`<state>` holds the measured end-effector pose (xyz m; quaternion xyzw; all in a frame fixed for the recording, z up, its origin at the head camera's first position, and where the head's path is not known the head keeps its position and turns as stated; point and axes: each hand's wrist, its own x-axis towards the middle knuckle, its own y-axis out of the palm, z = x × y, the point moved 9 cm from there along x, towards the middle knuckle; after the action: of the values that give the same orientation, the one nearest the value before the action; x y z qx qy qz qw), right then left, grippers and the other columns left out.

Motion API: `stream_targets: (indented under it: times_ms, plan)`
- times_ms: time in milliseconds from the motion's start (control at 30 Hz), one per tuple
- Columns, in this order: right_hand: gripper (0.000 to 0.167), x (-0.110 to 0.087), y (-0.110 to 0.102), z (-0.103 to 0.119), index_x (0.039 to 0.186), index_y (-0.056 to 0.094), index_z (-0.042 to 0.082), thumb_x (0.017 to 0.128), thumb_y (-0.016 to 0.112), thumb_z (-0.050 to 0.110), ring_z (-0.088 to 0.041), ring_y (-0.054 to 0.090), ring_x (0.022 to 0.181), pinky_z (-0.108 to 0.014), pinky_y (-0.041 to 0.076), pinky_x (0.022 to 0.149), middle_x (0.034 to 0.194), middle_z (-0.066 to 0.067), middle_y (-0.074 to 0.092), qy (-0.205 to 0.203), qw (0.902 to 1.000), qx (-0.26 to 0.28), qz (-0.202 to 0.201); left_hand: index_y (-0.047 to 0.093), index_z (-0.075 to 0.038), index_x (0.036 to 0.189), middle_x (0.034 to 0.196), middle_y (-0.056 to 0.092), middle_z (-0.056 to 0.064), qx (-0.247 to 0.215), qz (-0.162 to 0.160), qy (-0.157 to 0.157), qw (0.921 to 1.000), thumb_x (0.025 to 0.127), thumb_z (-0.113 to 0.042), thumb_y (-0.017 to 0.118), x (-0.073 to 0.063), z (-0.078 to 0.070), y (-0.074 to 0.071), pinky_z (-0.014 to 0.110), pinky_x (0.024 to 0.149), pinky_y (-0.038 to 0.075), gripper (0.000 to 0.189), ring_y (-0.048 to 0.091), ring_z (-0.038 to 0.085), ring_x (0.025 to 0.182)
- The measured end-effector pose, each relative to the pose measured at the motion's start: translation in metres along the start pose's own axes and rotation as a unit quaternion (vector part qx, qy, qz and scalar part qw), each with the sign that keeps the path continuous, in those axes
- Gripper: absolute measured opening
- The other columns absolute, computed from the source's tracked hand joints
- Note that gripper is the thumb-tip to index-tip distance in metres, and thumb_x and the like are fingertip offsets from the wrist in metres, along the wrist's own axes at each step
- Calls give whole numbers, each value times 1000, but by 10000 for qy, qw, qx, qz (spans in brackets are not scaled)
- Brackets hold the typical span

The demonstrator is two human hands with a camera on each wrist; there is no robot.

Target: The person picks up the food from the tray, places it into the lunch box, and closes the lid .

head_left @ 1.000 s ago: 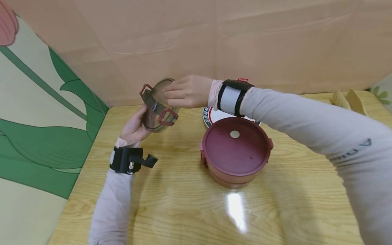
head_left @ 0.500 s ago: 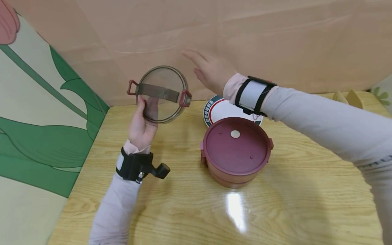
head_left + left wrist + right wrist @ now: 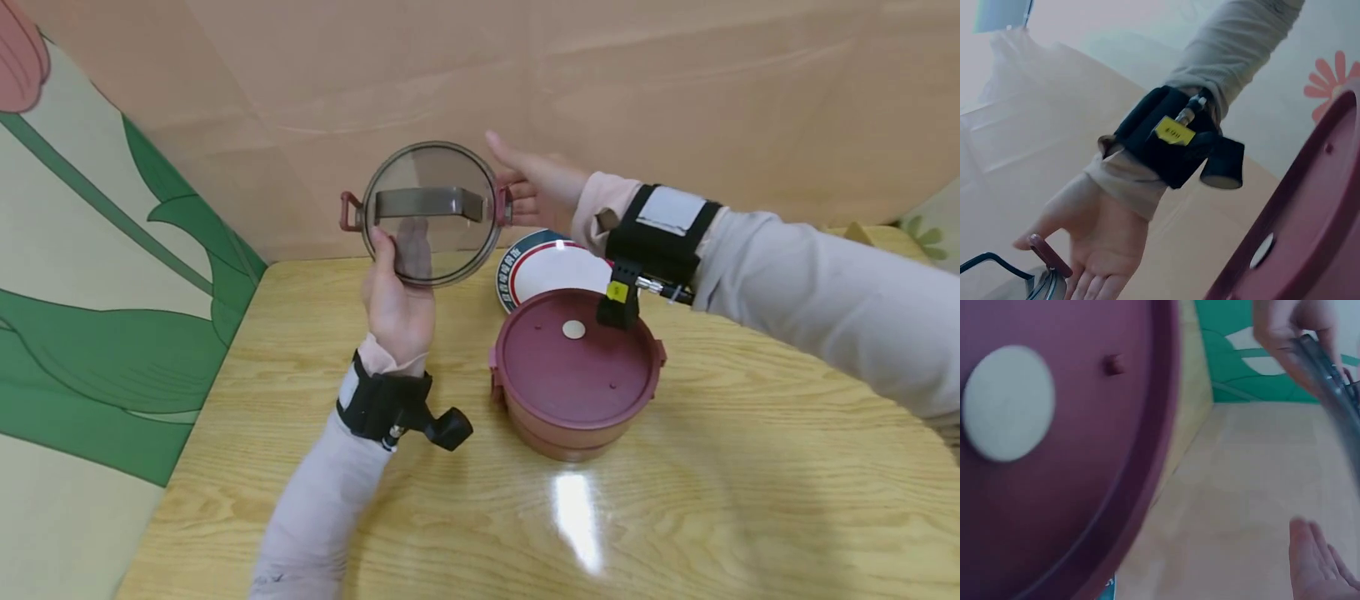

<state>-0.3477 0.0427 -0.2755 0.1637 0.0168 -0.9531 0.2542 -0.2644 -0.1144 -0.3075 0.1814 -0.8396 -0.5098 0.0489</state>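
Note:
My left hand holds a round, see-through smoky lid up in front of the far wall. The thumb lies on its near face, and the fingers show through from behind. A grey strap-like handle crosses the lid, with a dark red latch on its left rim and another on its right. Beside the right latch is my right hand, thumb raised and fingers extended; in the left wrist view its palm faces the latch. Whether the fingertips touch it I cannot tell.
A maroon round pot with a flat maroon lid and a pale round spot stands on the wooden table. Partly behind it lies a white plate with a patterned dark rim. A yellowish object sits at the back right.
The see-through lid has swung to face me and moved up and right with my left hand. My right hand left the lid's face, rose, then came to its right side.

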Motion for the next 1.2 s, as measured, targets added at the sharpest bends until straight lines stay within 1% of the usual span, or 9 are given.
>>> stream_targets:
  times_ms: [100,200,333,533,667,867,1033,1133,1200]
  plan:
    - [51,-7,5,4,116,58,3,93,57,48,-14,62,89,-22,51,79,99,-4,64,-50,9994,351,-37,57,-8,87,104,73,13,35,5,20,10000,104,-23,40,-2,8,5,29,100,49,28,69,18,102]
    - [27,-13,9,6,95,65,4,94,62,31,-14,68,70,-20,54,63,78,-2,70,-57,9975,702,-102,52,-11,81,82,74,3,107,103,54,9999,104,-23,39,-5,14,9,28,95,51,29,70,14,83]
    - [13,-17,9,4,88,65,3,93,63,15,-19,72,63,-22,57,57,74,-8,72,30,9936,1106,-215,51,-11,83,83,73,2,181,255,110,9995,105,-21,40,-7,19,12,28,92,52,27,69,14,83]
    - [19,-20,2,1,80,67,4,95,59,12,-18,69,56,-24,57,55,71,-8,71,-19,9954,932,-227,58,-7,102,86,74,3,377,401,-7,9985,104,-19,42,-11,25,12,28,89,54,19,69,14,85]
    - [22,-25,-2,3,77,68,6,95,59,14,-16,69,57,-24,56,56,69,-6,71,-57,9971,741,-137,57,-8,106,92,72,3,627,793,-248,9946,103,-17,46,-13,26,16,33,102,48,15,69,16,91]
    - [30,-42,-15,5,69,72,10,96,60,18,-10,62,55,-21,49,53,65,0,68,14,9998,83,-185,52,-14,122,111,63,2,1395,1686,-802,9725,104,-26,44,-16,19,26,36,114,34,23,60,18,110]
    - [35,-54,-26,-2,61,73,13,94,60,17,-7,46,45,-18,37,44,55,4,62,71,9991,-96,-415,60,-12,106,110,60,0,1692,2183,-667,9588,104,-29,44,-16,10,38,32,108,37,24,56,16,110]
    - [34,-58,-28,-8,61,73,14,94,61,17,-8,43,47,-19,36,45,56,5,60,112,9985,-179,-502,64,-11,92,101,58,-1,1758,2176,-624,9580,104,-22,44,-15,10,42,27,98,44,25,56,12,99]
    - [34,-60,-27,-11,62,73,15,94,61,17,-8,45,49,-21,37,48,57,5,61,120,9983,-267,-495,64,-9,95,103,58,0,1861,2075,-659,9581,104,-18,43,-14,12,40,22,91,48,25,57,10,97]
